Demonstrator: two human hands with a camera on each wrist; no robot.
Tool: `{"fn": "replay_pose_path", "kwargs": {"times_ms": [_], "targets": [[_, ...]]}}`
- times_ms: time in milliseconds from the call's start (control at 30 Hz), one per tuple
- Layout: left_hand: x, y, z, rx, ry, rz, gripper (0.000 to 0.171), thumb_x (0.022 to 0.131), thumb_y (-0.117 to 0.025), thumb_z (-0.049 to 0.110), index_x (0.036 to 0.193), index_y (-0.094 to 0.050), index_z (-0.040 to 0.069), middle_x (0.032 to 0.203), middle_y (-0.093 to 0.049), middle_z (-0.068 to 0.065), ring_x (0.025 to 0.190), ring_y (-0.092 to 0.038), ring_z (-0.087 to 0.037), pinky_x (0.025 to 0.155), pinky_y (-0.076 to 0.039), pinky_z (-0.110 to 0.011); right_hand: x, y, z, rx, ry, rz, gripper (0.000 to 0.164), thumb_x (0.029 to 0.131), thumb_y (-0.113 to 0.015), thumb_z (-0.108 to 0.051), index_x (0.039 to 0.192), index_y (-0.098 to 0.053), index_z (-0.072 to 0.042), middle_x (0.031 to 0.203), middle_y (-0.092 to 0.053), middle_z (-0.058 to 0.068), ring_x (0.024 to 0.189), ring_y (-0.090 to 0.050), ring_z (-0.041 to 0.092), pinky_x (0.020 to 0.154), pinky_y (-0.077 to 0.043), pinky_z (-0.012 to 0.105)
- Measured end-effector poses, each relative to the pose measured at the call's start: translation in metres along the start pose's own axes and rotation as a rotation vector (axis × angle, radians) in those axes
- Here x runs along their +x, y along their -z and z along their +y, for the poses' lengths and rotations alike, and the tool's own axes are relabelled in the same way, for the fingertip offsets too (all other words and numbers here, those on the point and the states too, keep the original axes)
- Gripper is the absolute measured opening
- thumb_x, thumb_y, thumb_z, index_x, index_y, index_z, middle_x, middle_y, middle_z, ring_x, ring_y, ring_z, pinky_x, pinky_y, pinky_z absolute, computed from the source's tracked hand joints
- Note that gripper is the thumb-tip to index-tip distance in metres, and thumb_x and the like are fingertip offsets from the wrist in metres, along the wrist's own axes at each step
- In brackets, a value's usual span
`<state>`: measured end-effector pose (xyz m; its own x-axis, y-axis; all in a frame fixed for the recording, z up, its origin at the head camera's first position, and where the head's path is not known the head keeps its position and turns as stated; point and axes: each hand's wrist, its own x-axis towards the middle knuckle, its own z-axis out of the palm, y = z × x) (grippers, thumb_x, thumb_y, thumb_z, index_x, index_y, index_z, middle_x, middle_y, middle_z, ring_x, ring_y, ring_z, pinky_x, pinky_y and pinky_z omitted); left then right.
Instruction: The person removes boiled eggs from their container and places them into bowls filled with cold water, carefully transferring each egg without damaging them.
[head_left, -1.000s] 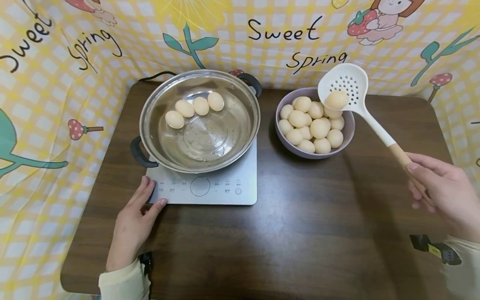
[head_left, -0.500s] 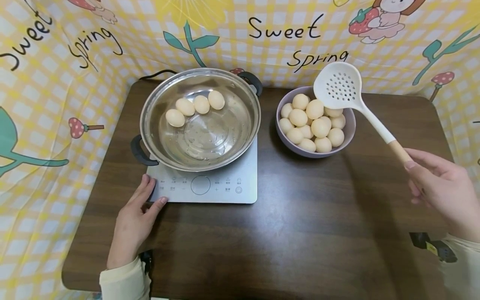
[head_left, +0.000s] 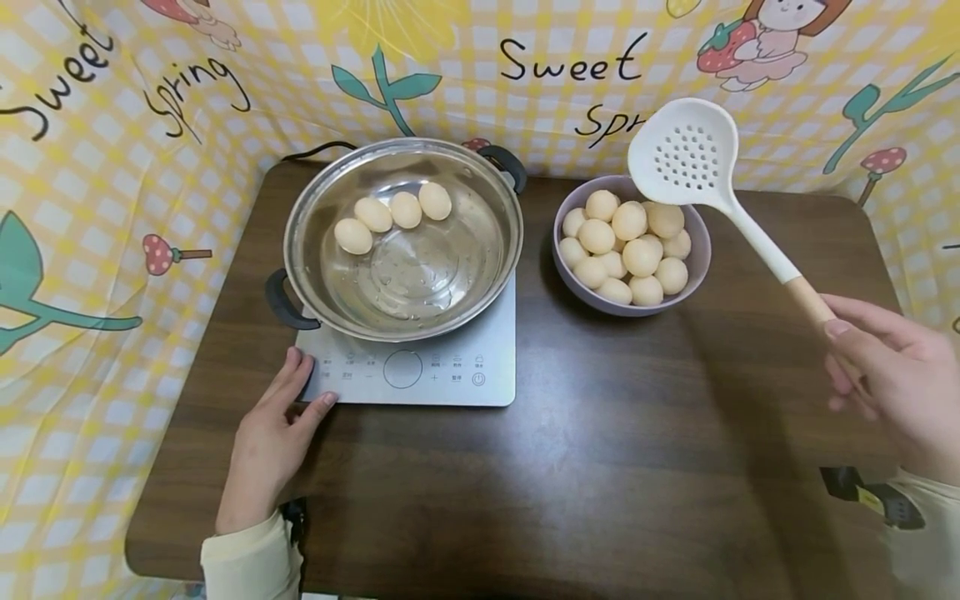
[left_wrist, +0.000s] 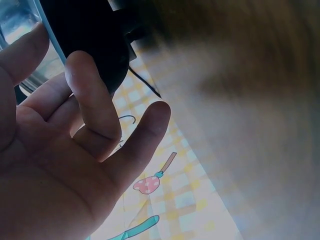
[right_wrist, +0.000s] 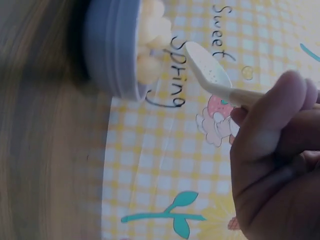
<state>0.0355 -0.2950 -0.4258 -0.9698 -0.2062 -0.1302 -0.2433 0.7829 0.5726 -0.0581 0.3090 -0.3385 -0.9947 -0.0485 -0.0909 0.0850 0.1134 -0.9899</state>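
My right hand (head_left: 903,362) grips the wooden handle of a white skimmer (head_left: 647,150). The skimmer's perforated head hangs over the back rim of a purple bowl (head_left: 628,310), and no egg lies in it. Eggs (head_left: 596,237) fill the bowl. On the left, several more eggs (head_left: 353,237) lie in a row inside a steel pot (head_left: 480,250) on a flat induction cooker (head_left: 498,342). At the cooker's front left corner rests my left hand (head_left: 266,446), thumb on the front edge and fingers along the side. In the left wrist view its fingers (left_wrist: 150,127) are loosely bent.
The pot has black side handles (head_left: 283,304), and a little clear liquid shows on its bottom. A dark wooden table (head_left: 600,467) carries everything. Behind it hangs a yellow checked cloth (head_left: 525,117). A black cord (head_left: 318,150) runs behind the pot.
One second ago an egg lay in the skimmer; half a second ago the skimmer was without it, low over the bowl. Now its head is higher and farther back. My left hand stays put.
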Motion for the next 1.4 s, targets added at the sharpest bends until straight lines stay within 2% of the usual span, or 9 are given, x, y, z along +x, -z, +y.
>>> {"fn": "replay_pose_path", "kwargs": {"times_ms": [200, 300, 467, 567, 733, 833, 1067, 1300, 1400], "targets": [[0.0, 0.001, 0.001, -0.015, 0.003, -0.008, 0.066, 0.103, -0.058, 0.043, 0.157, -0.036, 0.014, 0.165, -0.021, 0.001, 0.147, -0.03, -0.034, 0.097, -0.045, -0.058, 0.0, -0.004, -0.004, 0.11, 0.03, -0.212, 0.038, 0.105, -0.043, 0.007, 0.14, -0.057, 0.001, 0.058, -0.051, 0.01, 0.038, -0.032, 0.024, 0.04, -0.049, 0.032], [0.0, 0.001, 0.001, -0.016, 0.004, -0.016, 0.067, 0.102, -0.058, 0.044, 0.158, -0.035, 0.014, 0.165, -0.02, 0.001, 0.147, -0.029, -0.034, 0.098, -0.044, -0.059, 0.002, -0.013, -0.008, 0.121, 0.024, -0.264, 0.038, 0.106, -0.042, 0.007, 0.141, -0.055, 0.002, 0.059, -0.05, 0.009, 0.04, -0.029, 0.028, 0.039, -0.047, 0.033], [0.0, 0.002, 0.0, -0.02, 0.004, -0.014, 0.067, 0.102, -0.058, 0.044, 0.157, -0.035, 0.014, 0.165, -0.02, 0.002, 0.147, -0.028, -0.034, 0.099, -0.043, -0.06, 0.006, -0.038, -0.018, 0.086, 0.014, -0.276, 0.036, 0.105, -0.047, 0.003, 0.14, -0.057, 0.002, 0.055, -0.049, 0.01, 0.035, -0.028, 0.028, 0.037, -0.046, 0.035], [0.001, 0.002, 0.0, -0.02, -0.002, -0.011, 0.067, 0.102, -0.058, 0.044, 0.157, -0.035, 0.014, 0.165, -0.02, 0.001, 0.147, -0.028, -0.034, 0.099, -0.043, -0.06, 0.01, -0.055, -0.023, -0.026, 0.012, -0.26, 0.035, 0.106, -0.051, -0.003, 0.14, -0.058, -0.002, 0.054, -0.047, 0.01, 0.031, -0.031, 0.027, 0.036, -0.045, 0.036], [0.0, 0.002, -0.001, -0.012, -0.004, -0.014, 0.067, 0.102, -0.057, 0.046, 0.157, -0.036, 0.015, 0.165, -0.02, 0.002, 0.147, -0.03, -0.034, 0.097, -0.046, -0.057, 0.02, -0.084, -0.025, -0.155, -0.029, -0.258, 0.036, 0.104, -0.059, -0.011, 0.14, -0.062, -0.014, 0.055, -0.046, 0.009, 0.038, -0.037, 0.023, 0.033, -0.036, 0.036], [0.0, 0.001, -0.002, -0.005, -0.005, -0.015, 0.067, 0.102, -0.058, 0.046, 0.157, -0.036, 0.014, 0.165, -0.02, 0.001, 0.146, -0.031, -0.034, 0.095, -0.047, -0.054, 0.027, -0.107, -0.025, -0.203, -0.01, -0.269, 0.035, 0.103, -0.062, -0.013, 0.138, -0.063, -0.015, 0.054, -0.046, 0.009, 0.043, -0.041, 0.021, 0.034, -0.034, 0.036], [0.0, 0.001, -0.003, -0.005, -0.025, -0.001, 0.066, 0.102, -0.059, 0.043, 0.156, -0.037, 0.012, 0.165, -0.021, 0.0, 0.146, -0.032, -0.035, 0.094, -0.047, -0.056, 0.042, -0.163, -0.03, -0.394, 0.164, -0.264, 0.03, 0.102, -0.062, -0.021, 0.132, -0.067, -0.016, 0.053, -0.045, 0.003, 0.043, -0.041, 0.017, 0.038, -0.036, 0.029], [-0.001, 0.0, -0.005, -0.009, -0.025, -0.001, 0.066, 0.103, -0.059, 0.043, 0.156, -0.037, 0.012, 0.165, -0.021, -0.001, 0.145, -0.032, -0.036, 0.096, -0.046, -0.058, 0.051, -0.2, -0.03, -0.679, 0.489, -0.202, 0.03, 0.099, -0.065, -0.02, 0.129, -0.071, -0.018, 0.057, -0.047, -0.008, 0.049, -0.044, 0.011, 0.047, -0.038, 0.03], [-0.001, 0.001, -0.005, -0.013, -0.024, 0.003, 0.066, 0.102, -0.059, 0.043, 0.156, -0.037, 0.013, 0.165, -0.022, 0.0, 0.146, -0.031, -0.036, 0.097, -0.046, -0.058, 0.053, -0.21, -0.03, -0.748, 0.577, -0.184, 0.034, 0.097, -0.065, -0.02, 0.13, -0.07, -0.015, 0.059, -0.051, -0.009, 0.049, -0.047, 0.012, 0.049, -0.04, 0.031]]}}
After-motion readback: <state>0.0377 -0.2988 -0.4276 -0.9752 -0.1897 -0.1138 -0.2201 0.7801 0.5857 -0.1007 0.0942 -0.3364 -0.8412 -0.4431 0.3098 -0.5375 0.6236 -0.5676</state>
